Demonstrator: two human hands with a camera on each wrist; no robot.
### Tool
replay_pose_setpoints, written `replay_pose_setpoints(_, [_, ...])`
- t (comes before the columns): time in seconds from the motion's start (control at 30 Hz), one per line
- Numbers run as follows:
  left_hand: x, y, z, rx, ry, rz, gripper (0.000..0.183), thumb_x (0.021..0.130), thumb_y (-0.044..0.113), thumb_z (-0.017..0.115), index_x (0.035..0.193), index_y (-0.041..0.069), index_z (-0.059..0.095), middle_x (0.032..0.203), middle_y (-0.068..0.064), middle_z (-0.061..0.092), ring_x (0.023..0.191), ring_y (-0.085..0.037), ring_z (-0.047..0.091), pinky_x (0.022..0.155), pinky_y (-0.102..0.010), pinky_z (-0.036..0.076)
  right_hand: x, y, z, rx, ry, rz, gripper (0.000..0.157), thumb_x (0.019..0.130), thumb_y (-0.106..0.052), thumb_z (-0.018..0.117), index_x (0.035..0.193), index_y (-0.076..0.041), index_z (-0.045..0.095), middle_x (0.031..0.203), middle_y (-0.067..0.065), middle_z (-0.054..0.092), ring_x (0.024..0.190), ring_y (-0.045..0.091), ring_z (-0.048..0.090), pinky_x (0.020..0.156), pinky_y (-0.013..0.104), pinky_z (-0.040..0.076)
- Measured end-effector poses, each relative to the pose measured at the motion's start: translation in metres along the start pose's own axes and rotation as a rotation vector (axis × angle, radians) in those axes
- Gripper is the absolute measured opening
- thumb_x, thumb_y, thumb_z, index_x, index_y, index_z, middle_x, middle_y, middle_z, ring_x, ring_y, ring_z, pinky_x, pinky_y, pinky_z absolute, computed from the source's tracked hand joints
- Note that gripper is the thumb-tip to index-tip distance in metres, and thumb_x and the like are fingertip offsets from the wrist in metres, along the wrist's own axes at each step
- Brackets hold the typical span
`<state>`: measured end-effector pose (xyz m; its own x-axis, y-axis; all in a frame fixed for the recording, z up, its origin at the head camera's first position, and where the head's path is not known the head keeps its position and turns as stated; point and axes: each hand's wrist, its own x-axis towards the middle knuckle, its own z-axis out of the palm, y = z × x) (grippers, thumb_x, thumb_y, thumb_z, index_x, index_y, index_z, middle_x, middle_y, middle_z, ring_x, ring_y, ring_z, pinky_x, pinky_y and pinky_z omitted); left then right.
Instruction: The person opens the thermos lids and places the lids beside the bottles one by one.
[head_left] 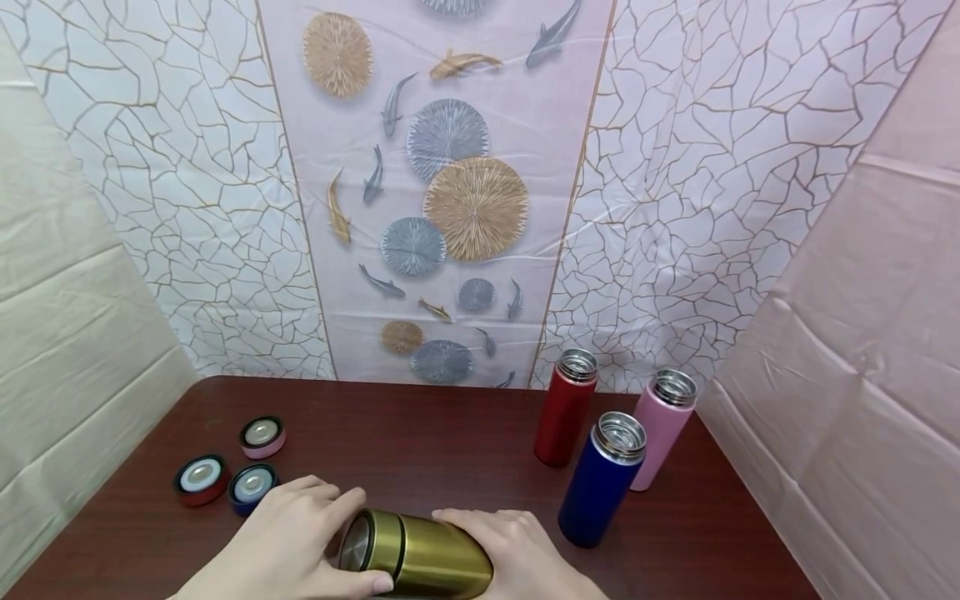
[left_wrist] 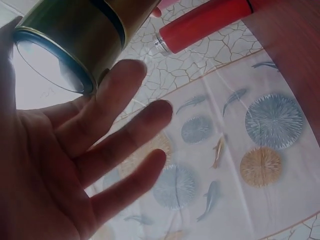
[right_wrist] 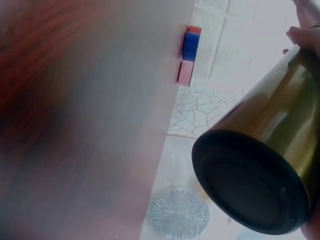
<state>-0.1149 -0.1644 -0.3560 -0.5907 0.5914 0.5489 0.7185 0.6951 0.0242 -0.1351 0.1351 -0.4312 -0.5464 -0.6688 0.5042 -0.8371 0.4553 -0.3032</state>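
Note:
A gold thermos bottle (head_left: pixel 442 562) is held tilted nearly on its side at the front of the table. My right hand (head_left: pixel 517 554) grips its body near the base. At the other end, my left hand (head_left: pixel 277 546) pinches the gold lid (head_left: pixel 386 540) between thumb and index finger. The left wrist view shows the other fingers (left_wrist: pixel 132 135) spread away from the lid. A dark seam runs between lid and body. In the right wrist view the black base (right_wrist: pixel 250 182) of the bottle faces the camera.
Red (head_left: pixel 564 417), blue (head_left: pixel 596 496) and pink (head_left: pixel 663 429) bottles stand lidless on the right of the brown table (head_left: pixel 420 442). Pink (head_left: pixel 262 437), red (head_left: pixel 201 481) and blue (head_left: pixel 251 487) lids lie upside down at the left. Patterned cloth (head_left: pixel 472 200) hangs behind.

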Motion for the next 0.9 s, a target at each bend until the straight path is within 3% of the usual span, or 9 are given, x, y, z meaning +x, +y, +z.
replay_pose_setpoints(0.23, [-0.0007, -0.0026, 0.0006, -0.047, -0.2, -0.099, 0.045, 0.083, 0.068, 0.068, 0.07, 0.03, 0.049, 0.058, 0.022, 0.032, 0.054, 0.003, 0.032, 0.053, -0.024, 0.032, -0.0008, 0.0021, 0.0045, -0.057, 0.018, -0.033, 0.075, 0.08, -0.06, 0.077, 0.145, -0.031, 0.051, 0.12, -0.015, 0.068, 0.091, -0.007, 0.061, 0.077, 0.02, 0.049])
replay_pose_setpoints(0.4, [-0.0004, -0.0039, 0.0017, -0.027, -0.264, -0.115, 0.047, 0.087, 0.068, 0.064, 0.066, 0.029, 0.048, 0.056, 0.021, 0.033, 0.052, 0.001, 0.032, 0.054, -0.026, 0.033, -0.0007, 0.003, 0.0056, -0.074, 0.021, -0.062, 0.075, 0.081, -0.059, 0.077, 0.145, -0.029, 0.05, 0.12, -0.014, 0.068, 0.092, -0.007, 0.061, 0.078, 0.019, 0.049])
replay_pose_setpoints(0.53, [-0.0007, -0.0051, 0.0008, -0.042, -0.239, -0.093, 0.042, 0.089, 0.066, 0.063, 0.073, 0.029, 0.051, 0.059, 0.023, 0.034, 0.055, 0.003, 0.033, 0.056, -0.026, 0.035, -0.0002, 0.0038, 0.0053, -0.07, 0.032, -0.058, 0.077, 0.08, -0.059, 0.078, 0.145, -0.029, 0.05, 0.117, -0.014, 0.069, 0.091, -0.007, 0.061, 0.076, 0.018, 0.049])
replay_pose_setpoints(0.63, [-0.0011, -0.0051, -0.0005, -0.122, -0.193, -0.045, 0.033, 0.09, 0.062, 0.065, 0.096, 0.03, 0.061, 0.076, 0.027, 0.051, 0.066, 0.005, 0.045, 0.062, -0.027, 0.044, -0.0013, 0.0031, 0.0037, -0.036, 0.02, -0.017, 0.077, 0.081, -0.06, 0.077, 0.146, -0.031, 0.049, 0.115, -0.014, 0.069, 0.088, -0.007, 0.06, 0.074, 0.019, 0.049])
replay_pose_setpoints(0.77, [0.0006, -0.0024, -0.0038, -0.198, -0.074, 0.124, 0.058, 0.087, 0.058, 0.072, 0.133, 0.026, 0.057, 0.12, 0.019, 0.061, 0.098, -0.002, 0.06, 0.079, -0.032, 0.053, -0.003, 0.0016, 0.0003, 0.001, 0.002, 0.035, 0.077, 0.08, -0.06, 0.077, 0.146, -0.032, 0.048, 0.117, -0.015, 0.068, 0.088, -0.005, 0.06, 0.075, 0.022, 0.05])
replay_pose_setpoints(0.9, [0.0041, 0.0003, -0.0077, -0.192, 0.016, 0.271, 0.073, 0.085, 0.053, 0.076, 0.145, 0.019, 0.05, 0.14, 0.007, 0.055, 0.117, -0.01, 0.059, 0.092, -0.032, 0.051, -0.0019, 0.0016, -0.0041, -0.019, 0.028, 0.041, 0.08, 0.078, -0.062, 0.079, 0.145, -0.031, 0.049, 0.114, -0.016, 0.068, 0.086, -0.006, 0.06, 0.073, 0.02, 0.05])
